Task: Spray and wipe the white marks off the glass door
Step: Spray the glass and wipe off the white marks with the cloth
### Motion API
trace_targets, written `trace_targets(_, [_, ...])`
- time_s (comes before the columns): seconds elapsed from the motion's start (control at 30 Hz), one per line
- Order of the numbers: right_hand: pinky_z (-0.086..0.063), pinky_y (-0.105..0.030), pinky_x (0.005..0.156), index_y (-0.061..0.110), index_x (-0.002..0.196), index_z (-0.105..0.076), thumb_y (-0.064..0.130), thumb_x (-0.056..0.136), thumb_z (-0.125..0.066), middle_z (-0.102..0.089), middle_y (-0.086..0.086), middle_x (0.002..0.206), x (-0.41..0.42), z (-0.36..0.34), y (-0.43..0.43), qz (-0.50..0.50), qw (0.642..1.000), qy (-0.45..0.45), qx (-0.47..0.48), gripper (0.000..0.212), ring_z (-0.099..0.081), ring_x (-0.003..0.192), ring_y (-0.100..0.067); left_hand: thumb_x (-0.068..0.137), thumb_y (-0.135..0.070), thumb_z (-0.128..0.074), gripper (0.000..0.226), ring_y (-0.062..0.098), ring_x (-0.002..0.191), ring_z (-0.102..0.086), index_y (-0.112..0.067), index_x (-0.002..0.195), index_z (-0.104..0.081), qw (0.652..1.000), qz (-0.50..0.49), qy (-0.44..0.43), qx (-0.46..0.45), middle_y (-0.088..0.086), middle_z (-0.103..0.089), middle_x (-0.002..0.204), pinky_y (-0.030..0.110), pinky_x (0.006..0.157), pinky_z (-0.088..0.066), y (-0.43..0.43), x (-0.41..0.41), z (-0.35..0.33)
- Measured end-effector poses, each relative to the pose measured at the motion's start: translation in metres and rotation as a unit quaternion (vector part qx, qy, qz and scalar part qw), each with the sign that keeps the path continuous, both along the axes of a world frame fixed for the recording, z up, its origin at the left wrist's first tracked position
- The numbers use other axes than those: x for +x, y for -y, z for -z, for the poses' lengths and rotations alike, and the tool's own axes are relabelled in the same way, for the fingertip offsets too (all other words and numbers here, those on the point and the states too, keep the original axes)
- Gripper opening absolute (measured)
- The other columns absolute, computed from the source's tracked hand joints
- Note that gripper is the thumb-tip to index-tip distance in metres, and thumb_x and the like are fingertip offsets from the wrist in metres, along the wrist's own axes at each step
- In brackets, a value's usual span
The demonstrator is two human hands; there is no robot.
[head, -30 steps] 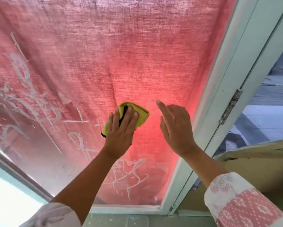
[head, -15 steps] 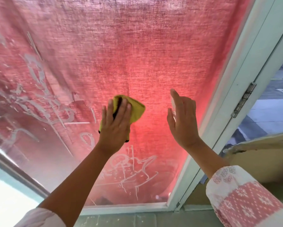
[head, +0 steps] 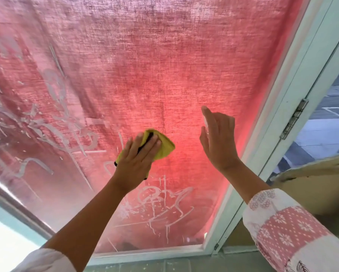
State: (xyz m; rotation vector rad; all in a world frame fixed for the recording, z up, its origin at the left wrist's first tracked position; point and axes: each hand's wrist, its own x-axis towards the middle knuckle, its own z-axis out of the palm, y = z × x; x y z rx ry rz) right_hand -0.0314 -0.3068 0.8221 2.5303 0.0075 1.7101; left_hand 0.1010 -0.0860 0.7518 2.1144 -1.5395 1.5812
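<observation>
Left hand [head: 134, 161]: fingers straight, pressing the folded yellow microfibre cloth [head: 164, 149] flat against the glass.
Right hand [head: 219, 142]: raised at 3 o'clock of the cloth, index finger up; whether the fingers grip anything cannot be told.
White-framed glass door [head: 164, 75]: red woven fabric [head: 184, 46] behind it.
Scrawled white marks [head: 160, 203]: at 6 and 9 o'clock of the cloth.
</observation>
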Motion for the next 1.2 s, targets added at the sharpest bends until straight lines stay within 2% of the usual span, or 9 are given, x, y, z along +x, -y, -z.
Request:
trace_targets(0.17, [-0.031, -0.033, 0.084, 0.006, 0.137, -0.033, -0.005, 0.087, -0.054, -0.057, -0.016, 0.093, -0.001, 0.0, -0.002, 0.006, 1.0, 0.002, 0.006, 0.056, -0.052, 0.085, -0.03, 0.099, -0.027, -0.04, 0.07, 0.037, 0.145, 0.011, -0.014, 0.153, 0.003, 0.977, -0.003, -0.119, -0.176, 0.004, 0.011, 0.161, 0.046, 0.118, 0.009, 0.004, -0.002, -0.047])
trace_targets(0.3, [-0.031, -0.033, 0.084, 0.006, 0.137, -0.033, -0.005, 0.087, -0.054, -0.055, -0.016, 0.093, -0.002, -0.001, -0.003, 0.009, 1.0, 0.004, 0.009, 0.055, -0.049, 0.087, -0.028, 0.097, -0.028, -0.043, 0.072, 0.042, 0.144, 0.002, -0.01, 0.153, -0.001, 0.993, -0.015, -0.056, -0.099, 0.009, 0.01, 0.161, 0.052, 0.119, 0.002, -0.002, 0.008, -0.014])
trace_targets(0.47, [-0.033, -0.037, 0.086, 0.008, 0.138, -0.032, -0.004, 0.089, -0.051, -0.053, -0.017, 0.094, -0.003, -0.003, -0.011, 0.02, 0.999, -0.008, 0.035, 0.053, -0.051, 0.086, -0.033, 0.089, -0.024, -0.047, 0.078, 0.031, 0.147, 0.006, -0.015, 0.154, -0.004, 0.999, 0.0, 0.022, 0.042, 0.003, 0.006, 0.161, 0.048, 0.119, -0.001, -0.027, 0.017, 0.012])
trace_targets(0.57, [-0.034, -0.036, 0.085, 0.007, 0.14, -0.031, -0.003, 0.091, -0.048, -0.052, -0.017, 0.094, -0.004, -0.007, -0.015, 0.008, 0.999, -0.02, 0.042, 0.052, -0.051, 0.085, -0.032, 0.093, -0.026, -0.044, 0.074, 0.033, 0.147, 0.004, -0.015, 0.154, -0.005, 1.0, -0.007, 0.01, 0.014, 0.002, 0.005, 0.161, 0.05, 0.119, 0.001, -0.03, 0.014, -0.012])
trace_targets(0.77, [-0.036, -0.037, 0.087, 0.005, 0.142, -0.028, 0.001, 0.095, -0.042, -0.054, -0.017, 0.1, 0.009, -0.03, -0.035, -0.042, 0.998, -0.023, 0.028, 0.049, -0.052, 0.09, -0.032, 0.099, -0.024, -0.041, 0.062, 0.046, 0.14, -0.001, -0.003, 0.15, -0.012, 0.967, -0.028, -0.156, -0.199, 0.018, -0.007, 0.158, 0.045, 0.117, 0.013, -0.009, -0.002, -0.075])
trace_targets(0.83, [-0.036, -0.036, 0.088, 0.004, 0.141, -0.029, 0.0, 0.095, -0.044, -0.054, -0.018, 0.101, 0.014, -0.037, -0.044, -0.058, 0.998, -0.013, 0.02, 0.049, -0.052, 0.091, -0.032, 0.098, -0.019, -0.047, 0.065, 0.046, 0.141, -0.004, 0.0, 0.149, -0.014, 0.971, -0.045, -0.142, -0.188, 0.023, -0.016, 0.155, 0.048, 0.118, 0.007, -0.004, -0.004, -0.064])
trace_targets(0.97, [-0.035, -0.034, 0.086, 0.006, 0.141, -0.029, -0.002, 0.093, -0.048, -0.056, -0.017, 0.1, 0.02, -0.041, -0.055, -0.073, 0.997, -0.018, 0.004, 0.052, -0.054, 0.09, -0.033, 0.094, -0.021, -0.054, 0.078, 0.036, 0.147, 0.003, -0.003, 0.152, -0.005, 0.997, -0.05, -0.031, -0.048, 0.015, 0.005, 0.16, 0.046, 0.12, -0.001, -0.026, 0.013, -0.026])
trace_targets(1.07, [-0.035, -0.032, 0.085, 0.008, 0.141, -0.031, -0.003, 0.092, -0.051, -0.055, -0.017, 0.1, 0.018, -0.041, -0.061, -0.074, 0.997, -0.017, 0.01, 0.054, -0.051, 0.088, -0.03, 0.09, -0.017, -0.059, 0.083, 0.032, 0.148, 0.002, -0.007, 0.153, -0.006, 1.0, -0.029, 0.01, 0.0, 0.009, 0.005, 0.161, 0.044, 0.121, -0.005, -0.044, 0.018, -0.033])
trace_targets(1.2, [-0.038, -0.03, 0.081, 0.01, 0.14, -0.033, -0.003, 0.089, -0.053, -0.053, -0.017, 0.1, 0.019, -0.053, -0.067, -0.086, 0.996, -0.011, 0.025, 0.056, -0.045, 0.09, -0.026, 0.094, -0.008, -0.056, 0.067, 0.037, 0.146, 0.001, 0.001, 0.149, -0.018, 0.986, -0.022, -0.074, -0.151, 0.02, -0.008, 0.158, 0.047, 0.119, -0.003, -0.039, 0.013, -0.094])
